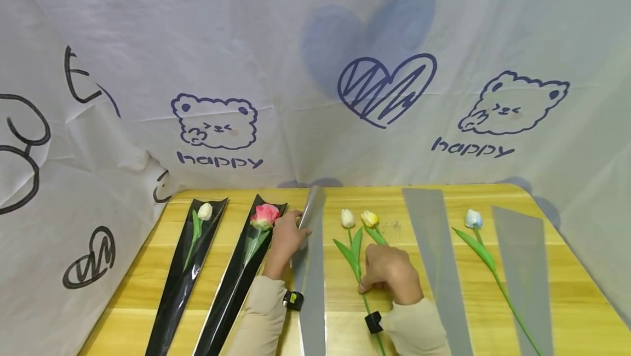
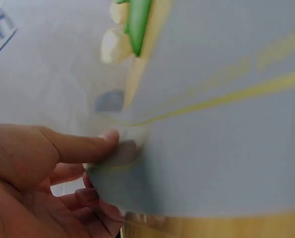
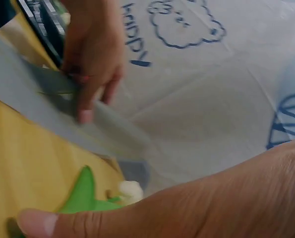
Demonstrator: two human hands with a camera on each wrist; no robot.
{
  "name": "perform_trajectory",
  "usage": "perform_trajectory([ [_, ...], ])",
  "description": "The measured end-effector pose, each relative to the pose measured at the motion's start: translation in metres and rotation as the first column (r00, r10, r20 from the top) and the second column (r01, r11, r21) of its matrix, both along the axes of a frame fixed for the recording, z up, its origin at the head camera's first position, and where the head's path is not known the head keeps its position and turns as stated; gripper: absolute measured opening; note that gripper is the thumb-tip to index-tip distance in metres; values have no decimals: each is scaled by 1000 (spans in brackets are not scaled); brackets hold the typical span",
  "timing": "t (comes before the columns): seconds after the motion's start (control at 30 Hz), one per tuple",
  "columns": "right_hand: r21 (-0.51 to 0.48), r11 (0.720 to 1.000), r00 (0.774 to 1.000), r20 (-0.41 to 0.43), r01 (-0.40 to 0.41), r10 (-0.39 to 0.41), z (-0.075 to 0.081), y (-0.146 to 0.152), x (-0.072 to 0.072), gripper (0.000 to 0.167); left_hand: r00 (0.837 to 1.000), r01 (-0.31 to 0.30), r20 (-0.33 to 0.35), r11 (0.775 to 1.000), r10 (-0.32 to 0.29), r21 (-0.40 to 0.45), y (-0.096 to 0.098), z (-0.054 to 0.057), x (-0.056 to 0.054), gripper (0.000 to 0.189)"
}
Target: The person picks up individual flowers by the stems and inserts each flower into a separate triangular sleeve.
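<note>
My left hand pinches the upper edge of a grey translucent flower sleeve lying lengthwise on the table. In the left wrist view the thumb lies on top of the film, with the fingers under it, and the sheet's edge is lifted. My right hand pinches the green stem of a white artificial tulip between thumb and fingers. Beside it a yellow tulip lies with its lower stem hidden under that hand. The right wrist view shows the white bloom and green leaves beyond the right thumb.
To the left lie two black-backed sleeves, one with a white tulip, the other with a pink flower. Two more grey sleeves and a pale blue tulip lie right. A printed cloth hangs behind the wooden table.
</note>
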State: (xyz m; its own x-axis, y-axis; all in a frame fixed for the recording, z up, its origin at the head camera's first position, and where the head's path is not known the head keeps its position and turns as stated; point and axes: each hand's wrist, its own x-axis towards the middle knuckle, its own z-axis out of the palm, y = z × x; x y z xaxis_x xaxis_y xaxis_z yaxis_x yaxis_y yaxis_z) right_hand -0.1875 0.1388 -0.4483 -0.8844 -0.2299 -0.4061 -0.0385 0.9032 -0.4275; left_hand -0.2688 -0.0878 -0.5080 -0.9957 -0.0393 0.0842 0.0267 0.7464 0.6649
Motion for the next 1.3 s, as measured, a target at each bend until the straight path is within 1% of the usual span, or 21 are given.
perform_trajectory([
  [0.1,35,999,1000,7,-12,12,-4,-9,0,35,997,53,-62,991,-46,122,-7,1,1,41],
  [0.17,46,999,1000,17,-20,19,-5,-13,-1,34,995,91,-68,969,-78,229,-11,5,3,39],
  [0.2,44,999,1000,23,-21,20,-6,-14,-1,32,993,112,-57,949,-99,294,-13,7,3,38],
  [0.23,37,999,999,29,-18,17,-7,-15,-2,31,992,128,-37,919,-123,372,-15,10,3,38],
  [0.3,13,1000,999,28,-15,14,-8,-15,-3,29,986,132,18,839,-166,528,-19,14,3,41],
  [0.33,-5,1000,1000,23,-7,7,-8,-14,-3,27,982,110,55,793,-178,599,-20,17,4,44],
  [0.4,-58,998,1000,12,20,-19,-9,-11,-3,25,976,67,106,727,-189,684,-24,20,3,51],
  [0.43,-87,996,999,4,32,-32,-9,-9,-3,25,973,43,127,695,-192,717,-26,21,3,55],
  [0.5,-147,987,998,-4,62,-63,-9,-5,-4,24,969,8,155,647,-195,762,-29,22,4,60],
  [0.57,-200,976,996,-1,83,-85,-8,0,-4,22,961,-17,175,582,-216,813,-31,23,5,63],
  [0.63,-255,962,995,11,97,-98,-5,6,-5,19,947,-23,179,497,-267,867,-32,25,6,65],
  [0.7,-300,948,995,20,103,-102,1,14,-6,13,933,-15,164,421,-319,907,-31,29,7,67],
  [0.73,-321,941,995,23,103,-101,5,18,-6,9,927,-7,154,395,-341,919,-31,31,7,67],
  [0.77,-347,933,995,18,94,-94,8,23,-7,5,921,4,143,375,-362,927,-30,34,8,68],
  [0.87,-415,908,998,-6,56,-65,20,40,-7,4,910,31,119,352,-396,935,-28,41,11,72],
  [0.97,-480,877,999,-17,19,-31,29,57,-5,7,905,48,113,362,-410,931,-26,44,14,84],
  [1.0,-497,867,999,-15,20,-32,32,61,-4,8,904,55,108,364,-414,930,-25,45,14,87],
  [1.07,-519,855,999,-25,19,-38,36,69,-3,9,903,68,93,354,-419,933,-23,45,15,92],
  [1.17,-546,837,995,-65,32,-81,39,77,-1,12,900,92,68,340,-431,936,-21,45,14,84],
  [1.23,-568,822,988,-97,46,-123,41,79,-1,14,896,96,65,334,-439,938,-20,45,13,70],
  [1.3,-596,801,979,-125,56,-162,42,80,0,17,893,85,80,341,-443,936,-20,46,14,54],
])
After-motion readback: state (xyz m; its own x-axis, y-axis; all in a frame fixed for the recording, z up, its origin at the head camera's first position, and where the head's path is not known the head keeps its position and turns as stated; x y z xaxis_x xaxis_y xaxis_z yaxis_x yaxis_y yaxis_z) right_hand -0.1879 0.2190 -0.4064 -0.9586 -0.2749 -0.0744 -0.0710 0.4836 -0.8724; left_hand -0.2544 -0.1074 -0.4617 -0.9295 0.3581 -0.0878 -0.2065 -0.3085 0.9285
